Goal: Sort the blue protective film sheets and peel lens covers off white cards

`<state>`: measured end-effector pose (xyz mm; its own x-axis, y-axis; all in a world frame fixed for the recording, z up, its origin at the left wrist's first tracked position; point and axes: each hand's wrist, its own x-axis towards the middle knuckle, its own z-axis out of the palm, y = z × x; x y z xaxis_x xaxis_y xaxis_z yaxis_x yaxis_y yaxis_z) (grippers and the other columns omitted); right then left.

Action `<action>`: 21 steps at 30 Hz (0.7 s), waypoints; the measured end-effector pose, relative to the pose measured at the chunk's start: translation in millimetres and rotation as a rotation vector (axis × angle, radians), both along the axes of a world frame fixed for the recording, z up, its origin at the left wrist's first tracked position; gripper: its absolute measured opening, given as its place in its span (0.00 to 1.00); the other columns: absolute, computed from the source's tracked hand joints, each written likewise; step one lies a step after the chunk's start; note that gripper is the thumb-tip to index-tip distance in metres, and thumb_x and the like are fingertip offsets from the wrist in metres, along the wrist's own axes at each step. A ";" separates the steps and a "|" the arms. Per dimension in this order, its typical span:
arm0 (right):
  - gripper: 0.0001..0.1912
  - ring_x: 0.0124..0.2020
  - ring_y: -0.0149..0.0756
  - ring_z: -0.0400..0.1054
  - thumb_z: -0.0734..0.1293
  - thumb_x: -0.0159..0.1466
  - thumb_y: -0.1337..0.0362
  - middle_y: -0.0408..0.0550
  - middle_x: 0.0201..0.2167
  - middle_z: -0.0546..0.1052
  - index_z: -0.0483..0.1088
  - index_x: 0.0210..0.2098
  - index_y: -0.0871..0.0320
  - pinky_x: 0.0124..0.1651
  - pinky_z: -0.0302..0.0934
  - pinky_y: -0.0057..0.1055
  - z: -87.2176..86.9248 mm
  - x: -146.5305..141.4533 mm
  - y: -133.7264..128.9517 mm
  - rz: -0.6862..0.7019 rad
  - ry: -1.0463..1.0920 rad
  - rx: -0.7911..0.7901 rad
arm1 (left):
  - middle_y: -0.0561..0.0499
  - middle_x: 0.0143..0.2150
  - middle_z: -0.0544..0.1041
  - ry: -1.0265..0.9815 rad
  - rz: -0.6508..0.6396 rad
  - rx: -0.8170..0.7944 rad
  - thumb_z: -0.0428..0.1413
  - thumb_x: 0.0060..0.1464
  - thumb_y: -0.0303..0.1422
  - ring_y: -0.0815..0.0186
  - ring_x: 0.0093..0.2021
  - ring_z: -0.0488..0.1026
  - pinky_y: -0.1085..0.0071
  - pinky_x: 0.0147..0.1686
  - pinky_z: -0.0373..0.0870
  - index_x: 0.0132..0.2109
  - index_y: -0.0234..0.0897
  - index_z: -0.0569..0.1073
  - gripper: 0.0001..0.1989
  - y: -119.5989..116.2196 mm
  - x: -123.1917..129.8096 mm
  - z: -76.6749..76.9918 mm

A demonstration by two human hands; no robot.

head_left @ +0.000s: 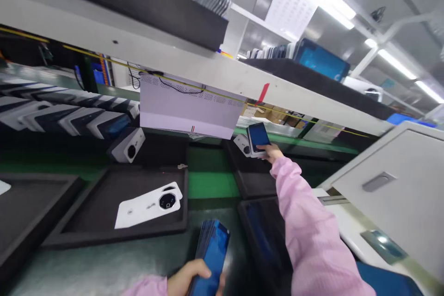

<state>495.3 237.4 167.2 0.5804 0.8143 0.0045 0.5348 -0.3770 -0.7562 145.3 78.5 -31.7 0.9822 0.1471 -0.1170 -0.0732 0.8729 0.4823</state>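
At the bottom centre, my left hand (190,275) is wrapped round a stack of thin blue phone panels (215,252), thumb on the front face. My right hand (272,151) reaches forward with its fingers closed on a dark-faced phone panel (258,137), which has pale edges behind it. Beside that panel, touching or nearly so, a white phone back with a round camera ring (242,144) leans at the black tray (251,182). White phone backs (145,206) lie overlapping in another black tray (118,236) at the left.
Rows of panels (65,118) stand at the left rear. A white shelf beam (166,62) crosses above, with a purplish board (190,106) hanging under it. A white cabinet (398,185) stands at the right. Green belt (208,184) shows between the trays.
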 end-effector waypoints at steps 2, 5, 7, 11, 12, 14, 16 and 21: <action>0.13 0.40 0.40 0.72 0.65 0.61 0.62 0.53 0.42 0.75 0.67 0.44 0.62 0.39 0.70 0.38 1.0 -33.1 -41.4 0.097 0.178 0.083 | 0.46 0.29 0.74 -0.023 0.059 -0.071 0.53 0.48 0.37 0.63 0.30 0.72 0.68 0.33 0.65 0.38 0.30 0.73 0.14 -4.6 1.4 -0.6; 0.14 0.37 0.44 0.74 0.68 0.56 0.61 0.53 0.38 0.78 0.69 0.40 0.60 0.36 0.71 0.39 -17.5 -90.1 -110.0 0.221 0.382 0.166 | 0.46 0.31 0.74 -0.058 0.177 -0.116 0.53 0.42 0.33 0.64 0.28 0.71 0.68 0.32 0.62 0.42 0.32 0.71 0.17 -12.7 -7.4 3.5; 0.16 0.35 0.45 0.74 0.69 0.53 0.58 0.52 0.35 0.78 0.69 0.39 0.59 0.34 0.71 0.40 -40.6 -128.2 -151.4 0.268 0.475 0.183 | 0.48 0.35 0.74 -0.085 0.229 -0.118 0.53 0.42 0.33 0.65 0.30 0.71 0.68 0.33 0.62 0.48 0.36 0.68 0.22 -15.7 -19.9 8.9; 0.17 0.31 0.44 0.75 0.69 0.52 0.55 0.52 0.30 0.78 0.68 0.37 0.59 0.33 0.70 0.41 -100.6 -190.1 -204.5 0.267 0.562 0.150 | 0.48 0.36 0.73 -0.123 0.264 -0.103 0.52 0.41 0.32 0.65 0.31 0.69 0.67 0.35 0.63 0.55 0.37 0.62 0.30 -14.6 -53.8 16.7; 0.18 0.30 0.44 0.74 0.69 0.52 0.54 0.51 0.29 0.77 0.67 0.36 0.59 0.32 0.70 0.41 -115.6 -200.9 -211.5 0.249 0.560 0.134 | 0.48 0.36 0.73 -0.129 0.266 -0.098 0.52 0.41 0.32 0.65 0.31 0.69 0.66 0.35 0.63 0.56 0.36 0.61 0.31 -13.5 -63.0 16.9; 0.18 0.27 0.42 0.73 0.70 0.50 0.54 0.48 0.27 0.76 0.65 0.35 0.57 0.29 0.69 0.40 -141.9 -216.2 -220.6 0.196 0.521 0.099 | 0.47 0.37 0.73 -0.138 0.264 -0.088 0.52 0.41 0.32 0.64 0.32 0.69 0.65 0.36 0.62 0.56 0.35 0.61 0.31 -11.6 -80.7 15.4; 0.19 0.28 0.41 0.73 0.71 0.48 0.55 0.46 0.27 0.74 0.62 0.34 0.55 0.30 0.68 0.40 -160.3 -223.2 -225.4 0.130 0.431 0.076 | 0.46 0.38 0.73 -0.144 0.256 -0.078 0.51 0.41 0.32 0.63 0.32 0.69 0.64 0.35 0.62 0.57 0.33 0.61 0.32 -10.9 -96.2 12.8; 0.21 0.52 0.52 0.62 0.72 0.43 0.57 0.54 0.40 0.71 0.64 0.33 0.56 0.52 0.59 0.50 -172.5 -219.4 -231.7 0.010 0.099 0.093 | 0.46 0.39 0.73 -0.158 0.262 -0.061 0.51 0.42 0.31 0.63 0.32 0.69 0.65 0.35 0.62 0.57 0.34 0.60 0.31 -13.9 -117.1 8.1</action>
